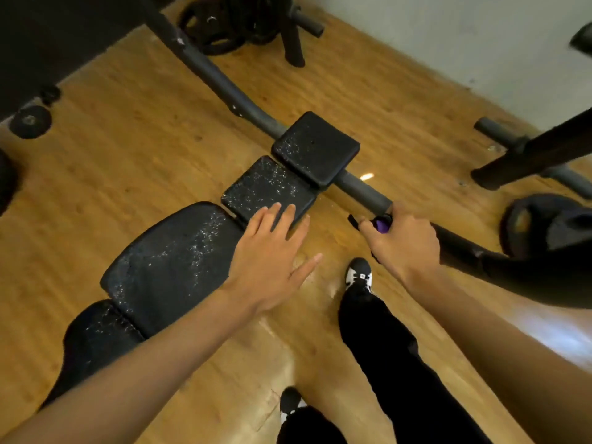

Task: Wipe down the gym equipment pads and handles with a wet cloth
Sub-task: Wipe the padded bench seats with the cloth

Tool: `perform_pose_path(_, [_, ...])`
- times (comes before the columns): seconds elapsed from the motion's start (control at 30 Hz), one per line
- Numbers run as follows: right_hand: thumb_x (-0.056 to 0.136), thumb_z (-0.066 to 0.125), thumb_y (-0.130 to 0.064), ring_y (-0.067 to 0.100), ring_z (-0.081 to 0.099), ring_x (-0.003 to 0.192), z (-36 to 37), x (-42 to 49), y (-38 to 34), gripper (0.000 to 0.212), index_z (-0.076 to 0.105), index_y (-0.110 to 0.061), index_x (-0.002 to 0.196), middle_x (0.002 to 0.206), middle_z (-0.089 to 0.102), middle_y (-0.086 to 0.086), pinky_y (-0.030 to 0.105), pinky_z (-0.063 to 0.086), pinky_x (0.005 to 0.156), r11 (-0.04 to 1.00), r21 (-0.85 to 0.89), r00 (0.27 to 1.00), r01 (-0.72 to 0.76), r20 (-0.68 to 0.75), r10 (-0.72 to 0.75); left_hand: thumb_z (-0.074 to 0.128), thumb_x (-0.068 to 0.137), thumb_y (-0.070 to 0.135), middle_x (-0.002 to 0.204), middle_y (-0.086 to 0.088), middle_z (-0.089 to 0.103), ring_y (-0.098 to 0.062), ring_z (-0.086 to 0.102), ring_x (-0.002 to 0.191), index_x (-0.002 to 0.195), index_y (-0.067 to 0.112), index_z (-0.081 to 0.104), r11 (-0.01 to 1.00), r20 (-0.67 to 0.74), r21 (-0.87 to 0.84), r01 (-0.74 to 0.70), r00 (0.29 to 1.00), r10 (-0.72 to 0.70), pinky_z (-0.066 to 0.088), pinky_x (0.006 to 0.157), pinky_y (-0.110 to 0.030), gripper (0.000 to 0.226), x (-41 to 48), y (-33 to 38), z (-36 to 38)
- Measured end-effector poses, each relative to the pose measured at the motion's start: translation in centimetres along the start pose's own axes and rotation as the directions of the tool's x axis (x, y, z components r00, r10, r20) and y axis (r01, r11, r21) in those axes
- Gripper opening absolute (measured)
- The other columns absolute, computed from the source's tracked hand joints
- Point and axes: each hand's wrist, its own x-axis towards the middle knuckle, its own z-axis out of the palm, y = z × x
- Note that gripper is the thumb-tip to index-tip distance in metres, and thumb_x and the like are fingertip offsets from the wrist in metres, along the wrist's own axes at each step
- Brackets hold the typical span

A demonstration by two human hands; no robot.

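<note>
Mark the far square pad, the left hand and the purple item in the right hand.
far square pad (315,149): head view, centre of top face.
left hand (269,248): head view, back of the hand.
purple item (382,225): head view, part showing past the fingers.

The left hand (272,251) was spread, fingers straight, over the cracked black bench pads (173,257); the right hand (403,245) gripped a small purple-and-black object (381,225) beside the grey frame bar (362,190).

Wooden floor (128,155) carries bench frame (224,81) (plates (221,33) too).
</note>
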Motion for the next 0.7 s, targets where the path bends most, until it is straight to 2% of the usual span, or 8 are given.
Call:
perform_pose_path(0.1, [0.089, 0.059, -0.059, 0.021, 0.055, 0.075, 3.7, 6.0, 0.4, 0.039, 0.052, -0.021, 0.093, 0.076, 0.054, -0.005, 0.034, 0.044, 0.067, 0.999, -0.024, 0.999, -0.03, 0.022, 0.031, 0.015, 0.106, 0.065, 0.161, -0.017, 0.041, -0.04, 0.035, 0.15, 0.157, 0.015, 0.043, 1.0, 0.012, -0.025, -0.016, 1.0, 0.016, 0.026, 0.123, -0.052, 0.077, 6.9, -1.3, 3.1])
perform_pose_path(0.23, [0.087, 0.057, -0.059, 0.021, 0.056, 0.074, 9.0, 13.5, 1.0, 0.039, 0.05, -0.021, 0.091, 0.08, 0.058, -0.001, 0.033, 0.042, 0.063, 0.999, 0.021, 1.0, -0.027, 0.01, 0.026, 0.02, 0.107, 0.062, 0.159, -0.018, 0.044, -0.04, 0.04, 0.147, 0.152, 0.013, 0.05, 0.997, -0.044, -0.077, -0.028, 0.999, 0.025, 0.033, 0.119, -0.053, 0.073, 15.5, -3.4, 7.1])
perform_pose_path(0.33, [0.085, 0.052, -0.054, 0.023, 0.059, 0.073, 12.5, 17.9, 1.9, 0.036, 0.053, -0.018, 0.09, 0.078, 0.061, 0.001, 0.037, 0.048, 0.064, 0.991, 0.108, 0.997, -0.08, -0.007, 0.081, 0.016, 0.106, 0.063, 0.164, -0.016, 0.038, -0.038, 0.035, 0.15, 0.155, 0.015, 0.046, 0.996, -0.034, -0.079, -0.049, 0.998, 0.046, 0.031, 0.12, -0.052, 0.074, 20.5, -4.8, 10.6])
perform_pose_path(0.4, [0.082, 0.046, -0.053, 0.023, 0.061, 0.072, 15.1, 20.8, 2.5, 0.037, 0.055, -0.017, 0.091, 0.075, 0.063, 0.0, 0.039, 0.052, 0.067, 0.968, 0.189, 0.986, -0.164, -0.004, 0.167, 0.013, 0.105, 0.066, 0.167, -0.014, 0.032, -0.036, 0.029, 0.154, 0.158, 0.018, 0.041, 0.996, -0.008, -0.059, -0.074, 0.997, 0.074, 0.027, 0.123, -0.05, 0.076, 23.8, -6.0, 13.4])
perform_pose_path(0.57, [0.096, 0.052, -0.032, 0.024, 0.059, 0.08, 22.8, 27.8, 4.2, 0.021, 0.054, -0.012, 0.097, 0.085, 0.061, 0.004, 0.039, 0.045, 0.071, 0.827, 0.504, 0.94, -0.251, -0.076, 0.332, 0.012, 0.101, 0.072, 0.173, -0.012, 0.015, -0.033, 0.009, 0.16, 0.163, 0.02, 0.031, 0.984, 0.041, 0.021, -0.177, 0.984, 0.176, 0.014, 0.127, -0.047, 0.083, 31.0, -8.5, 20.7])
perform_pose_path(0.7, [0.096, 0.054, -0.024, 0.016, 0.058, 0.077, 28.3, 31.7, 5.4, 0.011, 0.045, -0.018, 0.092, 0.087, 0.059, 0.002, 0.043, 0.049, 0.072, 0.625, 0.768, 0.886, -0.135, -0.189, 0.424, 0.013, 0.101, 0.074, 0.174, -0.011, 0.01, -0.03, 0.004, 0.161, 0.165, 0.021, 0.024, 0.943, 0.041, 0.081, -0.323, 0.946, 0.32, 0.013, 0.13, -0.049, 0.084, 34.4, -9.7, 25.3])
